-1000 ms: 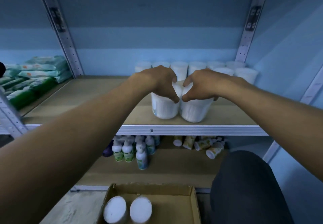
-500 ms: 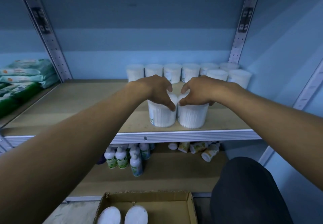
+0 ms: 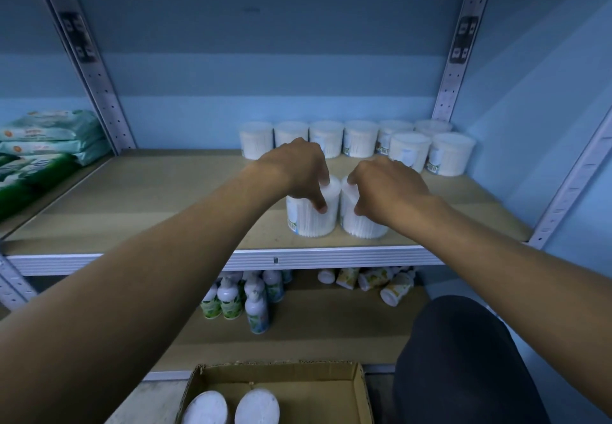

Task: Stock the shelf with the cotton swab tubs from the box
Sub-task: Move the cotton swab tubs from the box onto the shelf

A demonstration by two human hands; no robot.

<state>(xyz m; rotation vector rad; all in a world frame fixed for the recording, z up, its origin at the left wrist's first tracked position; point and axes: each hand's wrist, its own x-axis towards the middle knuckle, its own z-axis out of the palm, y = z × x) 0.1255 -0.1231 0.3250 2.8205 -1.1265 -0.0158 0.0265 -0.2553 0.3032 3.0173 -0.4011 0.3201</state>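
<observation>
Two white cotton swab tubs stand side by side near the front of the wooden shelf (image 3: 165, 205). My left hand (image 3: 298, 168) grips the left tub (image 3: 313, 221) from above, thumb on its front. My right hand (image 3: 387, 188) grips the right tub (image 3: 361, 225) the same way. A row of several tubs (image 3: 361, 138) lines the back of the shelf, with two more (image 3: 450, 153) in front at the right. Below, an open cardboard box (image 3: 331, 390) holds two tubs (image 3: 231, 407), seen from the top.
Green and white packs (image 3: 43, 145) are stacked at the left of the shelf. The lower shelf holds upright bottles (image 3: 245, 297) and toppled ones (image 3: 381, 281). Perforated metal uprights (image 3: 96, 75) frame the bay. My dark-clothed knee (image 3: 463, 357) is at the lower right.
Both hands have pushed the two tubs a little deeper onto the shelf, staying closed on them. The view has shifted left and down slightly.
</observation>
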